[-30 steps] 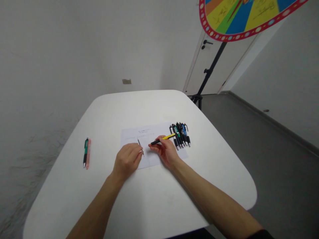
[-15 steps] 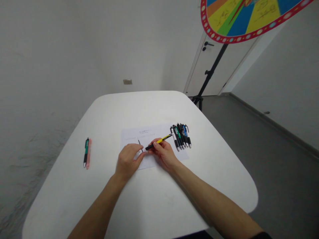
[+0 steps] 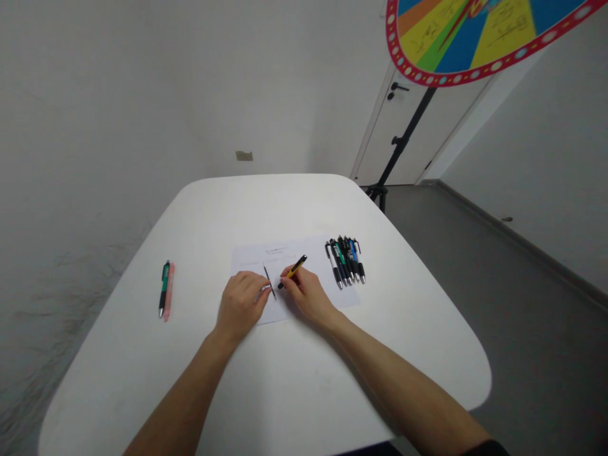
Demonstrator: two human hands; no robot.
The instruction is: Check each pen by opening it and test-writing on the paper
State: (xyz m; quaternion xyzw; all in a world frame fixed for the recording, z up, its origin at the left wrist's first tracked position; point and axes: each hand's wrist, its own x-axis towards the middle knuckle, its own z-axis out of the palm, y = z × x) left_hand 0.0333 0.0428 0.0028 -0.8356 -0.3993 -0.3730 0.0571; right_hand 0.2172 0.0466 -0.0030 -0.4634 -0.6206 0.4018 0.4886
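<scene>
A white sheet of paper (image 3: 308,249) with a few printed lines lies on the white table. My right hand (image 3: 306,292) holds a yellow and black pen (image 3: 295,266) over the sheet, its rear end tilted up and away to the right. Beside it on the left, my left hand (image 3: 244,297) has thumb and fingers pressed together around something small and pale, too small to name. A thin dark refill-like stick (image 3: 267,275) lies on the sheet by the fingertips of my left hand.
Several pens (image 3: 346,263) lie side by side at the sheet's right edge. On the table's left are a green and black pen (image 3: 164,288) and a pink one (image 3: 170,292). A colourful wheel (image 3: 460,44) on a black stand is beyond the table.
The yellow pen has turned in my right hand, from pointing right to standing steeper. My left hand has drawn slightly left, and a small pale thing now shows at its fingers.
</scene>
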